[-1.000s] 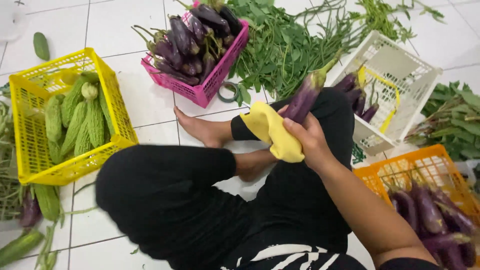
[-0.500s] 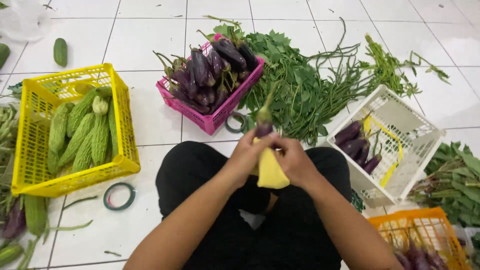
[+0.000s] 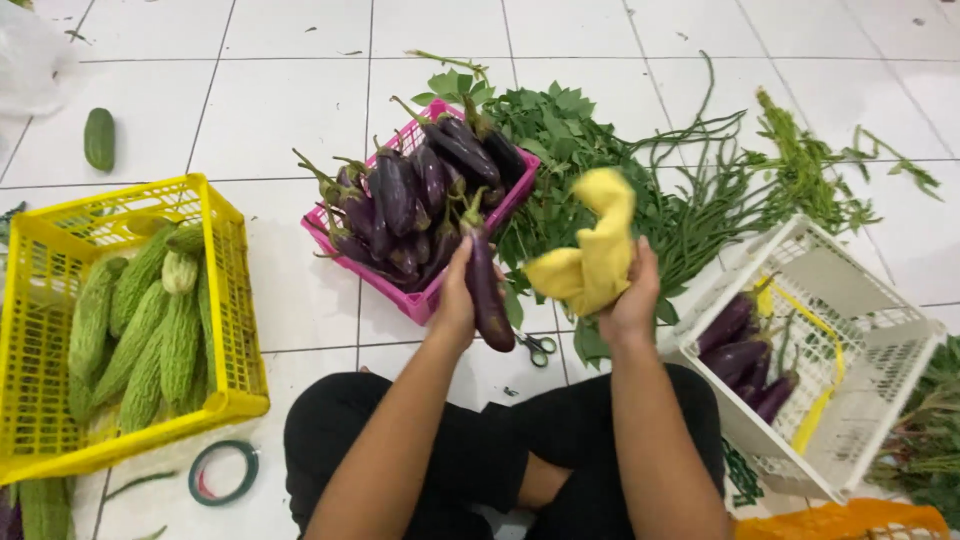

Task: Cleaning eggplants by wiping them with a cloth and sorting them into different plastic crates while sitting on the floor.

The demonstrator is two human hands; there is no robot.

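Left hand (image 3: 455, 300) grips a long purple eggplant (image 3: 487, 285); right hand (image 3: 630, 295) clutches a crumpled yellow cloth (image 3: 592, 255); a loosened grip could drop the eggplant onto the white tiled floor (image 3: 300, 90).

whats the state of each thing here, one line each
left hand: gripping a long purple eggplant
right hand: clutching a crumpled yellow cloth
pink plastic basket: upright, heaped with eggplants
yellow plastic crate: upright, holding bitter gourds
white plastic basket: tipped on its side, few eggplants inside
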